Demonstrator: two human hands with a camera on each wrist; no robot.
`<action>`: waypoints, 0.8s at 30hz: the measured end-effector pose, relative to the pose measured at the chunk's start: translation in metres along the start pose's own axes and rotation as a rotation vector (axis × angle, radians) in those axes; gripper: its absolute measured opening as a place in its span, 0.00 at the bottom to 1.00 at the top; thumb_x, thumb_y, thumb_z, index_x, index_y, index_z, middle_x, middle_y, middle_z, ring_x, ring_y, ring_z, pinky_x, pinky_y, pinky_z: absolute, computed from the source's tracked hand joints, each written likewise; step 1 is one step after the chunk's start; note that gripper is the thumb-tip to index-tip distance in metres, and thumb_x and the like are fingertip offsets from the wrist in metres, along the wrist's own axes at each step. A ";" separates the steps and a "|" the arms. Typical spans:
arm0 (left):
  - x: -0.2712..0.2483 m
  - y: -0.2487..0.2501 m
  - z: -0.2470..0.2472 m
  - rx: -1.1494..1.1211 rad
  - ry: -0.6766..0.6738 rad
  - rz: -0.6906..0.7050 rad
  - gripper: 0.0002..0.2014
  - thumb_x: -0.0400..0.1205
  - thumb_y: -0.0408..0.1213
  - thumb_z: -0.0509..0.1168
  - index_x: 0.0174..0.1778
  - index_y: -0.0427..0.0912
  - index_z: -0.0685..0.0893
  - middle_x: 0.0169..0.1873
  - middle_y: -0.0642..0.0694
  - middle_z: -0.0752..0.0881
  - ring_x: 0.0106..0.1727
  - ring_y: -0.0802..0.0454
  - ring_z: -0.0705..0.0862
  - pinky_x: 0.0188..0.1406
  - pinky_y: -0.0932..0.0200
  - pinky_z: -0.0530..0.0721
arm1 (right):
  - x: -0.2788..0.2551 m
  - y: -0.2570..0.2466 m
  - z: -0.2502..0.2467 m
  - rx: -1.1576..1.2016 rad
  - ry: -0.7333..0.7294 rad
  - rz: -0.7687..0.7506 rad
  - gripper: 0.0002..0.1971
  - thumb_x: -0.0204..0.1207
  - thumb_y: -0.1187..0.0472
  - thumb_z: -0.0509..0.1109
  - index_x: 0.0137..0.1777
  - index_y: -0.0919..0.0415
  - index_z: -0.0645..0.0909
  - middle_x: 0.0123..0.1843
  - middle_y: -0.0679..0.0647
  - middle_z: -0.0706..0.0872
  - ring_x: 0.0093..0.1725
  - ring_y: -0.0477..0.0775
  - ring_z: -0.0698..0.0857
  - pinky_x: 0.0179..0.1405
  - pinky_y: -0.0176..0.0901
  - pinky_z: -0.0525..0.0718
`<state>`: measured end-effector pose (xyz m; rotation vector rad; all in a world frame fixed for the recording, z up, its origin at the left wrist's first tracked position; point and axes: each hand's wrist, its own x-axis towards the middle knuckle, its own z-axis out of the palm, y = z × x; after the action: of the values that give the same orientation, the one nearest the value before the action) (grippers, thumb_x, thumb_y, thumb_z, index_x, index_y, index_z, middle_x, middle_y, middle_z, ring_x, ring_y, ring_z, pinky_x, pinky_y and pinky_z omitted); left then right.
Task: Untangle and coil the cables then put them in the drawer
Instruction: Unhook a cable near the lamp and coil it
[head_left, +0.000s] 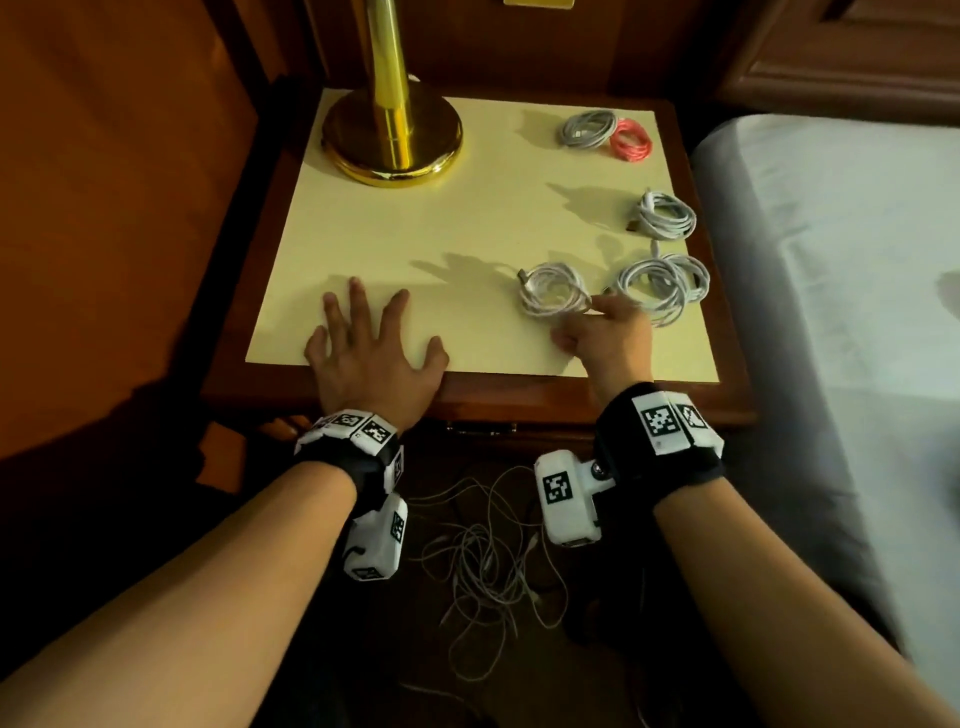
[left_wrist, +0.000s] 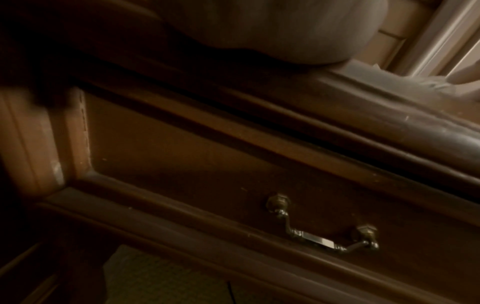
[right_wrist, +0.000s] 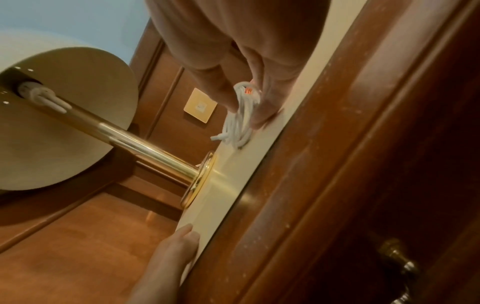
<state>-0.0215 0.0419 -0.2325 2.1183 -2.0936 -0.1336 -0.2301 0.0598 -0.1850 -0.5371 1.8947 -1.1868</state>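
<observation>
Right now the right hand (head_left: 610, 335) reaches over the front right part of the cream surface (head_left: 415, 234), its fingers curled round the near white coil (head_left: 553, 289); in the right wrist view the fingertips (right_wrist: 232, 102) pinch the white loops of that coil (right_wrist: 240, 123) against the surface. Just to the right of that grip, touching or nearly touching the hand, lies a larger white coil (head_left: 662, 283). Behind it sits a third white coil (head_left: 667, 215), and further back, near the far right corner, a grey coil (head_left: 587, 129) lies touching a red coil (head_left: 631, 139).

The left hand (head_left: 371, 345) lies flat on the front left of the surface, fingers spread and straight, holding nothing; its wrist hangs over the wooden front edge. The same hand (right_wrist: 176, 244) shows at the edge in the right wrist view.

At the back left stands a brass lamp (head_left: 392, 135), its round base on the surface and its pole rising out of the head view. The lamp's pole and pale shade (right_wrist: 64, 115) appear from below in the right wrist view.

Under the surface, the drawer (left_wrist: 233, 174) is closed, with a brass handle (left_wrist: 322, 230) on its front. On the floor before the nightstand lies a loose tangle of thin white cables (head_left: 488, 556), between the two forearms. A bed (head_left: 841, 260) with pale sheets stands just right of the nightstand.
</observation>
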 end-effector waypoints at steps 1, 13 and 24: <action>0.000 -0.001 0.001 -0.007 0.003 0.001 0.34 0.75 0.65 0.47 0.79 0.61 0.59 0.85 0.43 0.50 0.85 0.39 0.48 0.77 0.37 0.54 | -0.004 0.004 -0.002 -0.004 0.028 -0.010 0.27 0.57 0.65 0.73 0.60 0.62 0.80 0.38 0.56 0.89 0.43 0.61 0.89 0.49 0.56 0.89; -0.009 -0.004 0.003 -0.119 0.226 0.062 0.26 0.75 0.53 0.56 0.68 0.51 0.77 0.78 0.47 0.71 0.80 0.43 0.66 0.69 0.43 0.68 | -0.068 0.180 -0.018 -0.055 -0.015 0.264 0.09 0.78 0.70 0.65 0.38 0.63 0.83 0.28 0.58 0.81 0.25 0.53 0.78 0.22 0.39 0.76; -0.005 -0.007 0.007 -0.072 0.282 0.080 0.25 0.75 0.55 0.55 0.66 0.51 0.79 0.74 0.50 0.75 0.76 0.45 0.71 0.66 0.48 0.69 | -0.019 0.360 0.052 -0.858 -0.598 0.550 0.34 0.88 0.48 0.52 0.85 0.62 0.41 0.87 0.59 0.44 0.85 0.64 0.47 0.82 0.55 0.47</action>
<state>-0.0156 0.0471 -0.2407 1.8840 -1.9729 0.0925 -0.1533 0.2127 -0.5062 -0.6532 1.7601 0.1845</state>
